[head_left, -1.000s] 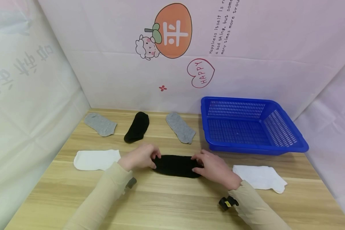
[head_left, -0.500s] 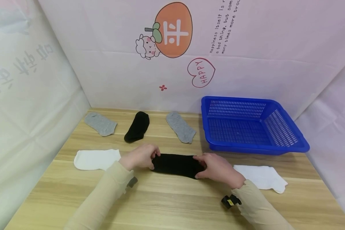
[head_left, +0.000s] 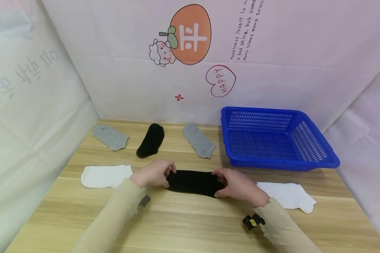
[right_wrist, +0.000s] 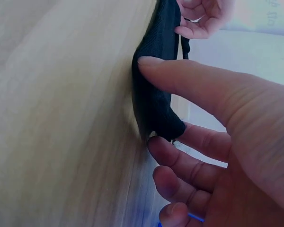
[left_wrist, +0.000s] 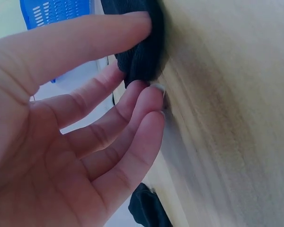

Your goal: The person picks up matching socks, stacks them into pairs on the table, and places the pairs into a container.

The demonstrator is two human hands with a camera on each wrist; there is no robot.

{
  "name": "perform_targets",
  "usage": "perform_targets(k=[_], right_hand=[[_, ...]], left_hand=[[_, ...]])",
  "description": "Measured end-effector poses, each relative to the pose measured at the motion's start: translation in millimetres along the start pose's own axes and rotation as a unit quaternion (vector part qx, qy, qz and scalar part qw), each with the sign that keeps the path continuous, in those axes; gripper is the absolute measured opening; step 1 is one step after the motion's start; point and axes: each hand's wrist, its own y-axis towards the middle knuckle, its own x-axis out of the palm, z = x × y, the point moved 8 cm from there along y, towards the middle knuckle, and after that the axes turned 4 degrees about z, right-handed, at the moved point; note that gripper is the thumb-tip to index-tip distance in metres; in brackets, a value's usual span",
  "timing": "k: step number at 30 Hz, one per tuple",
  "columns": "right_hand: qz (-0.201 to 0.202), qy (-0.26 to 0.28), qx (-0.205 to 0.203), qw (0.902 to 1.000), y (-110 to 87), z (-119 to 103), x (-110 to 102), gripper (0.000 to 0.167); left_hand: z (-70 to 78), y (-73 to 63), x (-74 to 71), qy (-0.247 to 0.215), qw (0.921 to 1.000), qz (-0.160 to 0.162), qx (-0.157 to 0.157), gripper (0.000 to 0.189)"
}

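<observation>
A black sock [head_left: 191, 182] lies stretched sideways on the table between both hands. The left hand [head_left: 155, 173] pinches its left end; in the left wrist view, the thumb [left_wrist: 109, 33] lies along one side of the sock [left_wrist: 137, 52] with the index fingertip on the other. At the opposite end, the right hand [head_left: 238, 184] holds the sock between thumb and fingers. From the right wrist, its thumb [right_wrist: 180, 78] presses the near edge of the sock [right_wrist: 154, 104], and the forefinger touches the far edge. The sock's extreme right tip is partly hidden by that hand.
Behind the right hand stands a blue plastic basket [head_left: 259, 162]. A grey sock [head_left: 110, 137], another black sock [head_left: 150, 140] and a second grey sock [head_left: 198, 140] lie along the back. White socks flank the arms, one left [head_left: 105, 176], one right [head_left: 286, 195]. Cloth walls enclose the wooden table.
My right hand has shifted slightly right, its thumb now lower at the sock's near edge. The sock looks a little straighter. My left hand has hardly moved.
</observation>
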Motion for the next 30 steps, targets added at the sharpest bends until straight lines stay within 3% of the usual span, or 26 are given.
perform_targets(k=[5, 13, 17, 30], right_hand=[[0.007, -0.001, -0.003, 1.0000, -1.0, -1.0, 1.4, 0.066], [0.032, -0.012, -0.010, 0.9994, -2.6, -7.0, -2.9, 0.070], [0.043, -0.017, -0.009, 0.9989, -1.7, -10.2, -5.8, 0.067], [0.076, -0.018, -0.019, 0.9968, 2.5, -17.4, -7.8, 0.060]], left_hand=[[2.2, -2.8, -1.1, -0.004, 1.0000, 0.001, 0.004, 0.047], [3.7, -6.2, -7.1, -0.009, 0.9998, -0.003, -0.018, 0.051], [4.8, -6.6, -17.2, -0.025, 0.9994, 0.013, -0.019, 0.049], [0.9, -8.1, -42.2, 0.007, 0.9981, 0.059, -0.017, 0.037]])
